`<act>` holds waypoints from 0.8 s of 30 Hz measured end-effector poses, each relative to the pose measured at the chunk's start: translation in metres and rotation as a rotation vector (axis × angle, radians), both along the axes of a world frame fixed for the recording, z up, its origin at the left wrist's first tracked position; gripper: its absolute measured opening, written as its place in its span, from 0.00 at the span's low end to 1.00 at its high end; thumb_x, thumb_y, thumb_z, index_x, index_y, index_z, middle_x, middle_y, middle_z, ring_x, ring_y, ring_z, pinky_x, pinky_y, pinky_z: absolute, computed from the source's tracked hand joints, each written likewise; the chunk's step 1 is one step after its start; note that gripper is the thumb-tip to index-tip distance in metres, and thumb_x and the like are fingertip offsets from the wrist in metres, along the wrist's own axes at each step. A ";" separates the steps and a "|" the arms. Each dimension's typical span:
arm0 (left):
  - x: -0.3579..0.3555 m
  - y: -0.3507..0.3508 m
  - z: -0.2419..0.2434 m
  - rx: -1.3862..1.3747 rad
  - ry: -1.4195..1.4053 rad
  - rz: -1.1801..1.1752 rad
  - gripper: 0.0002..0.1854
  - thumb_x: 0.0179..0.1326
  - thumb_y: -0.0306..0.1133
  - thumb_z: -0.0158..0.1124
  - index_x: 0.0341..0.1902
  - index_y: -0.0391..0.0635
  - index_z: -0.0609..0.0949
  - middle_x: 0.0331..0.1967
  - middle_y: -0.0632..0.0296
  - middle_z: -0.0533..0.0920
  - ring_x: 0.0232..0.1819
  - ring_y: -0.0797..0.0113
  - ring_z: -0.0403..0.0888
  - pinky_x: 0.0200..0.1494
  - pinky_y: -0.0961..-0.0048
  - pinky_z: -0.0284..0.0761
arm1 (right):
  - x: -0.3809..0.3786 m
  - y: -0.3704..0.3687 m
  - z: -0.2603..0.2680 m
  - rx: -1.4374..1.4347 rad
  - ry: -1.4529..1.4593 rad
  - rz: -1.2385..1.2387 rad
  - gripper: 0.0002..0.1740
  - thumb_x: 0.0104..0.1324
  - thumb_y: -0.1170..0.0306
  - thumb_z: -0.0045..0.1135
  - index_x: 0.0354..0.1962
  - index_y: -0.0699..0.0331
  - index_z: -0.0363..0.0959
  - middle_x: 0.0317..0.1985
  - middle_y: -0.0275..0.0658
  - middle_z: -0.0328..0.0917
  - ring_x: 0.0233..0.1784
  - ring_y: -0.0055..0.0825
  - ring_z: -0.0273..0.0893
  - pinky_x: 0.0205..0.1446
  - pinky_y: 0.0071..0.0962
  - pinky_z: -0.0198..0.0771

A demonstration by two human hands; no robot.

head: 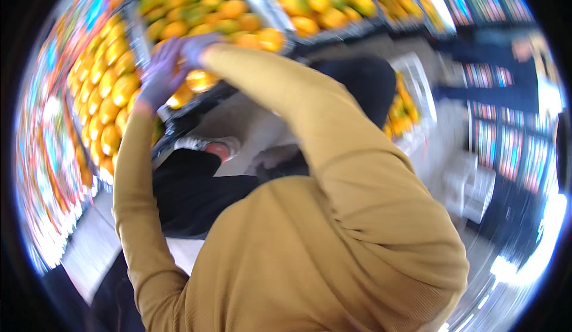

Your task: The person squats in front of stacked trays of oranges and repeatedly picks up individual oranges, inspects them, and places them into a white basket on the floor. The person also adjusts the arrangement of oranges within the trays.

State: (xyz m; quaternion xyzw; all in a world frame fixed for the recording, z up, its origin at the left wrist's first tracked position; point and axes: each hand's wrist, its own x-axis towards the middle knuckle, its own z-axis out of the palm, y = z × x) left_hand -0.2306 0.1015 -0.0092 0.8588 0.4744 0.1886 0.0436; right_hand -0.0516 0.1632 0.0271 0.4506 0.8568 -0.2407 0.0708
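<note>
My left hand, in a thin purple glove, reaches over the near end of a bin of orange and green citrus fruit. Right beside it is my right hand, gloved alike and bent toward the left one, so the two overlap or touch. Blur hides whether either hand has a fruit in it. A shiny citrus fruit lies just below my right hand. Left of a pale divider, stacked yellow-orange fruit rises close to my left wrist.
More citrus fills a neighbouring bin, bordered by a dark front edge. A white crate with fruit stands low at the right. Beyond it is a person in dark clothes near shelves. White boxes sit on the floor.
</note>
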 end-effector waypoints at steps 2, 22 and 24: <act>-0.002 -0.004 -0.018 -0.107 0.141 0.057 0.39 0.71 0.51 0.57 0.80 0.45 0.62 0.77 0.48 0.68 0.79 0.41 0.60 0.79 0.49 0.55 | 0.005 -0.017 0.018 -0.036 -0.014 -0.196 0.27 0.64 0.56 0.65 0.57 0.59 0.81 0.59 0.44 0.85 0.62 0.40 0.83 0.65 0.43 0.76; 0.043 0.033 -0.022 -0.191 0.235 0.254 0.28 0.74 0.53 0.56 0.72 0.54 0.76 0.75 0.45 0.69 0.76 0.42 0.66 0.77 0.52 0.60 | 0.552 -0.256 -0.192 -0.225 0.286 -1.277 0.44 0.60 0.53 0.72 0.68 0.68 0.71 0.65 0.57 0.77 0.68 0.48 0.76 0.72 0.39 0.69; 0.042 0.029 -0.026 -0.114 0.229 0.208 0.28 0.74 0.53 0.57 0.72 0.55 0.76 0.74 0.47 0.72 0.75 0.47 0.69 0.76 0.53 0.60 | 0.543 -0.261 -0.195 -0.199 0.247 -1.280 0.40 0.60 0.52 0.72 0.64 0.68 0.74 0.62 0.56 0.79 0.67 0.49 0.77 0.70 0.41 0.70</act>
